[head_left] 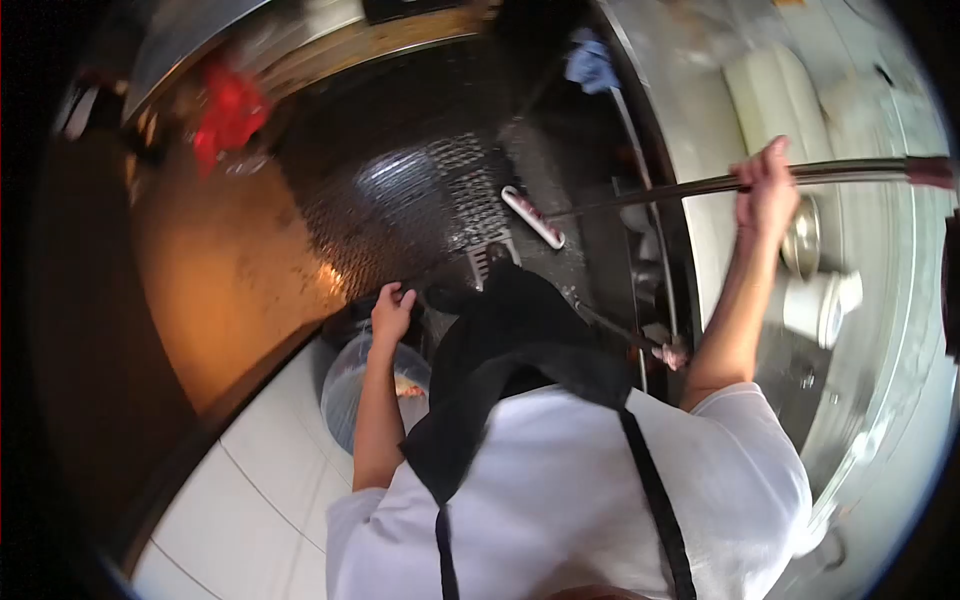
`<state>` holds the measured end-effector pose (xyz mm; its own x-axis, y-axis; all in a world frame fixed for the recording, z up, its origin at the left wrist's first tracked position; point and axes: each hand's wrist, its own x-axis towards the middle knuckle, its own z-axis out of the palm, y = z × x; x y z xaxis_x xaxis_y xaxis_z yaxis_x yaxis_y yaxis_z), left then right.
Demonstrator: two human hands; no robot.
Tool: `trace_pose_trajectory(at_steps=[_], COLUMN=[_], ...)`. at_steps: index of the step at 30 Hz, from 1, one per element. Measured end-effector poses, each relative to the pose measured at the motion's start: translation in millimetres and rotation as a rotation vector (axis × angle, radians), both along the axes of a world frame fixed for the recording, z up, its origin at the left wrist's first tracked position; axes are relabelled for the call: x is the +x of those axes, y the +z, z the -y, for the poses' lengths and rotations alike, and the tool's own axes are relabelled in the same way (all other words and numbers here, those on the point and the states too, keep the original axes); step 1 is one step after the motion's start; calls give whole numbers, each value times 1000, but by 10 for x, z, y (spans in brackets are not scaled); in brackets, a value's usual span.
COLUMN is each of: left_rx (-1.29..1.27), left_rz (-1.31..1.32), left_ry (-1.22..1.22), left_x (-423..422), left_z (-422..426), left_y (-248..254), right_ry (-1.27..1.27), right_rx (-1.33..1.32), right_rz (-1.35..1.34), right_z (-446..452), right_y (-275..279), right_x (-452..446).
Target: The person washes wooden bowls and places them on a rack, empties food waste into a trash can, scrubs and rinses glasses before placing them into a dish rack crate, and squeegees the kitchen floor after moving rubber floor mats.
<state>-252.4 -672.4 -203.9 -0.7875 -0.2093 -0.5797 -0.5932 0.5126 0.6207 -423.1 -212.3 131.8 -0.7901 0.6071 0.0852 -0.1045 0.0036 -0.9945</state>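
My right hand (768,190) is wrapped round the long handle of a floor brush, out to the right above the counter. The brush head (533,217), white-edged with dark red in it, rests on the wet dark floor ahead of my feet. My left hand (392,312) hangs at my left side with loosely curled fingers slightly apart, and nothing shows in it. Below that hand stands a bin with a clear plastic liner (350,390) and some scraps inside.
A metal drain grate (488,262) lies in the floor near my feet. On the right, a counter carries a metal bowl (802,238) and a white tub (815,310). A blue cloth (592,62) hangs farther ahead, and a red bag (228,112) is at the left.
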Motion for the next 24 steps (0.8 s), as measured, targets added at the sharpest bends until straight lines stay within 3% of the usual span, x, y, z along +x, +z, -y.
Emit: trace_pose_trajectory(at_steps=[5,7,10,12,15,17,21,24], left_rx=[-12,-31,-79,-129,47,231,330,295], left_rz=[129,234,303,366,244,219,283,276], left_ry=[-180,-290,-437,-541,-383,-252,-32,-112], left_x=[60,74,13,-188,-349,-634,-994,-1022], left_z=[-292,-356,-454,-574,-421,-520,-743,-739], left_y=[-137,-211,-237,-170,-730,-667,-403,-368], right_ry=[-354,-525,-468,-676,-834,-904,-1099,-1054], right_rx=[-69,-48,-209,-89,260,356,302,256], right_rz=[77,127,116,155,405,452,517,445], right_z=[-554,-635,-974,-1060,-1231,-1245,-1259,-1210], right_y=[-537,-479,-371,-504,-699,-768,-1213,-1387], right_x=[1113,1612,2252,2440,2784,2875,3422,3742])
